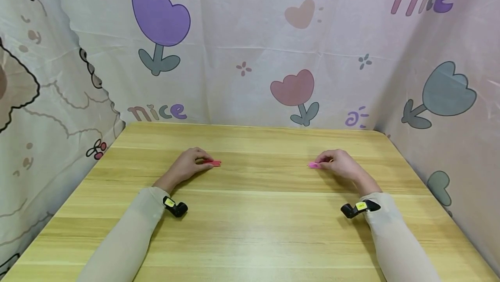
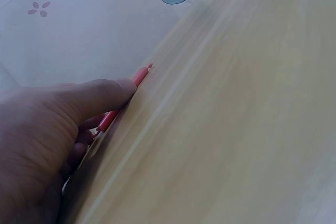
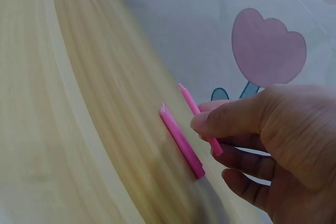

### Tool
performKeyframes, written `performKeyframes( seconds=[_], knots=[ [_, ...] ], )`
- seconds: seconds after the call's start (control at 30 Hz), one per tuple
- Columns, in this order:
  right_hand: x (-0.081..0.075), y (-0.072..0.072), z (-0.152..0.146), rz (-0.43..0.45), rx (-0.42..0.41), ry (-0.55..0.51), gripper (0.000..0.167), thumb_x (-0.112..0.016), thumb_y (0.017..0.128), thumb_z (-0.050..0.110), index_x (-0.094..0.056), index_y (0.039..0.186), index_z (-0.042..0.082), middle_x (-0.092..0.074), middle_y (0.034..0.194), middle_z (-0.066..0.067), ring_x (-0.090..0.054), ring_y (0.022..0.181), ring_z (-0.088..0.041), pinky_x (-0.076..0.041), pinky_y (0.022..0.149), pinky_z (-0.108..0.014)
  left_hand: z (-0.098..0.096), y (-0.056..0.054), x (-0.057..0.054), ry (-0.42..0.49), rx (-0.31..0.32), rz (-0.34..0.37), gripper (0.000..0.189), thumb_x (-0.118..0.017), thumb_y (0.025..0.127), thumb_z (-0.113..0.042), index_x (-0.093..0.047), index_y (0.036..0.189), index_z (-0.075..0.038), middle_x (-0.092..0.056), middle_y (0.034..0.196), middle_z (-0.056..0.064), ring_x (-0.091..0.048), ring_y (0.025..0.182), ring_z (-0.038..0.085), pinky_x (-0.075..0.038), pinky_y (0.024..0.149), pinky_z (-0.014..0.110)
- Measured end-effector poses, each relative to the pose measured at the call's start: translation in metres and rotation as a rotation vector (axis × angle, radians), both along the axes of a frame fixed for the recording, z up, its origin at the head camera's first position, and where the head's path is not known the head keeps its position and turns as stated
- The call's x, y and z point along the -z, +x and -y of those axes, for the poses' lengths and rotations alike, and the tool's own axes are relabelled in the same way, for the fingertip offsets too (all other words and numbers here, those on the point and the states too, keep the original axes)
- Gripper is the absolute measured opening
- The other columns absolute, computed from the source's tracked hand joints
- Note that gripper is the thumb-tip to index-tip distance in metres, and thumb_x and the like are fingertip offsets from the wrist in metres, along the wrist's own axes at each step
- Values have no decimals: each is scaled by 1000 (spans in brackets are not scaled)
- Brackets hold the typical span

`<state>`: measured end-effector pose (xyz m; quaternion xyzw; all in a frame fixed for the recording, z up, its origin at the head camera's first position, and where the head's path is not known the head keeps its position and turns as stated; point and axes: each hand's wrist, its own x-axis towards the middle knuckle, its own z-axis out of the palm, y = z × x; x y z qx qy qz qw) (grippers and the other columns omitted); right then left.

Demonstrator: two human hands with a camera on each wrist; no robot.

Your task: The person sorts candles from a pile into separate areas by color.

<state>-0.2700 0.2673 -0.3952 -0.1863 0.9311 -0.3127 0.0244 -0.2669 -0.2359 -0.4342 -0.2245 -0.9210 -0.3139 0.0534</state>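
Note:
On the left side of the wooden table, my left hand (image 1: pixel 190 163) pinches a thin red candle (image 2: pixel 108 120) between thumb and fingers, low over the surface. Red candles (image 1: pixel 217 163) poke out past its fingertips in the head view; how many are held I cannot tell. Across from it, my right hand (image 1: pixel 340 163) pinches a slim pink candle (image 3: pixel 188 99) with thumb and forefinger, tilted and slightly raised. Just beside that one, more pink candle (image 3: pixel 180 141) lies on the table, possibly a pair side by side. Short wicks show at the tips.
The wooden table (image 1: pixel 250 225) stretches between and in front of both hands. A printed cloth (image 1: pixel 234 21) hangs behind its far edge and along both sides. Small black cameras (image 1: pixel 177 208) are strapped at the sleeve cuffs.

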Motion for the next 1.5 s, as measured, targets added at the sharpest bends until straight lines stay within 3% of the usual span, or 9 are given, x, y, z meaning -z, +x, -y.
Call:
performKeyframes(
  seconds=[0.3,0.6,0.97,1.5],
  knots=[
    [4,4,-7,34,-3,13,11,-70,89,7,-75,96,12,-66,94,-4,-54,85,-22,-44,76,-36,0,0,0,-3,-1,5,23,-76,88,-27,-76,103,-10,-65,104,7,-58,98,27,-44,88,48],
    [11,3,-8,-13,-7,-8,10,-72,87,5,-75,95,10,-66,92,-4,-52,82,-20,-44,73,-34,1,-1,2,-3,-8,5,22,-76,87,-27,-77,103,-11,-66,103,5,-58,97,26,-44,88,47],
    [18,0,-10,-4,33,-52,13,-74,87,8,-73,100,9,-66,100,-7,-58,92,-24,-45,84,-42,1,-1,3,-3,3,-17,23,-76,87,-27,-76,103,-10,-65,103,6,-58,96,26,-45,85,46],
    [16,0,-11,24,42,-78,24,-73,89,13,-69,111,6,-65,104,-8,-57,95,-26,-44,87,-44,2,-5,-3,2,-12,25,24,-77,86,-28,-76,103,-10,-66,104,6,-59,97,26,-45,88,47]
  ],
)
